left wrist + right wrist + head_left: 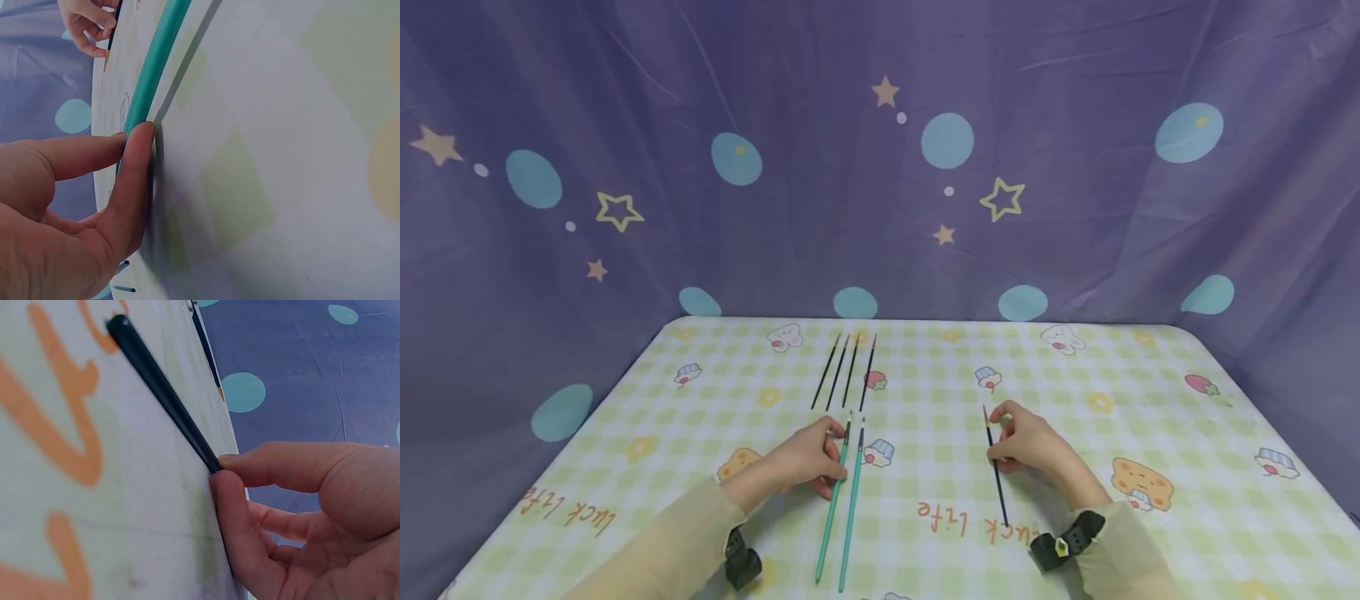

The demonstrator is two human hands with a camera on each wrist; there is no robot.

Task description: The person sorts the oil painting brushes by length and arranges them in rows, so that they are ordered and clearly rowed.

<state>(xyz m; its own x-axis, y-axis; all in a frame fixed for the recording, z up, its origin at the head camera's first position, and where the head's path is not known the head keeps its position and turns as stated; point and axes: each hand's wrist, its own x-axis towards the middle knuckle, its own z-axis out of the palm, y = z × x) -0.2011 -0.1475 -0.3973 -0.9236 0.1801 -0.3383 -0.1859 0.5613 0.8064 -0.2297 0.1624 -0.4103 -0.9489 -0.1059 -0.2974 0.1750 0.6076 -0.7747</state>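
Note:
My left hand (811,454) pinches a teal-handled paintbrush (830,529) between thumb and finger, low over the table. Just right of it lies a second teal paintbrush (852,517), roughly parallel. In the left wrist view, the fingertips grip the teal handle (153,69), which casts a shadow on the cloth. On the right, my right hand (1028,440) pinches a thin black paintbrush (998,483), its bristle end pointing away from me. The right wrist view shows the black handle (165,394) running out from thumb and finger; the bristles are hidden there.
Several thin black paintbrushes (825,377) lie side by side beyond the left hand. A green-and-white checked cloth (925,433) with cartoon prints covers the table. Behind its far edge hangs a purple curtain (820,233) with stars and blue ovals.

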